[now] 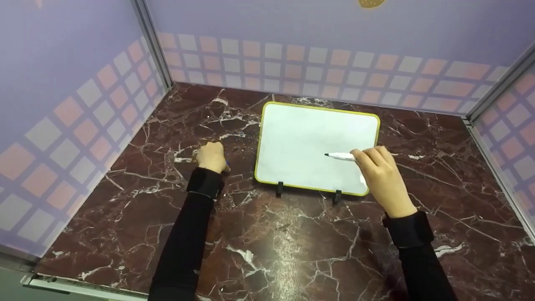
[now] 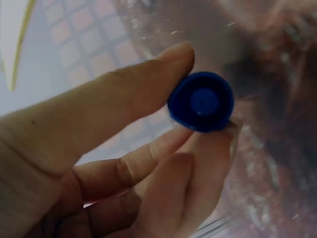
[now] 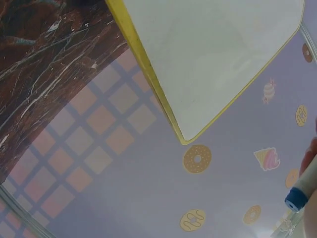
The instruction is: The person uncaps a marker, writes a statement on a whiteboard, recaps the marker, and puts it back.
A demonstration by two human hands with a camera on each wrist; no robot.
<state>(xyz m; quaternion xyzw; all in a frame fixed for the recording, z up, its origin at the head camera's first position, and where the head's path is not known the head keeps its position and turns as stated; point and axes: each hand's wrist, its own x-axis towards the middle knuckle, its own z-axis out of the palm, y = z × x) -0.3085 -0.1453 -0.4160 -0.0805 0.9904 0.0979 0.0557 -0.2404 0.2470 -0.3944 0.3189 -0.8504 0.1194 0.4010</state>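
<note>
I see a glossy marbled desk (image 1: 125, 234), checked walls (image 1: 230, 46); left hand (image 1: 212, 156) pinches a round cap (image 2: 203, 102), right hand (image 1: 381, 177) a marker (image 1: 341, 156).

head: glare streaks tabletop (image 1: 288, 242) | left wrist: dim, soft focus | right wrist: slightly hazy

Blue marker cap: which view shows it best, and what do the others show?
The left wrist view, where the blue marker cap shows its open end and hollow inside. The head view shows only a blue sliver beside the left hand; the right wrist view doesn't show it.
</note>
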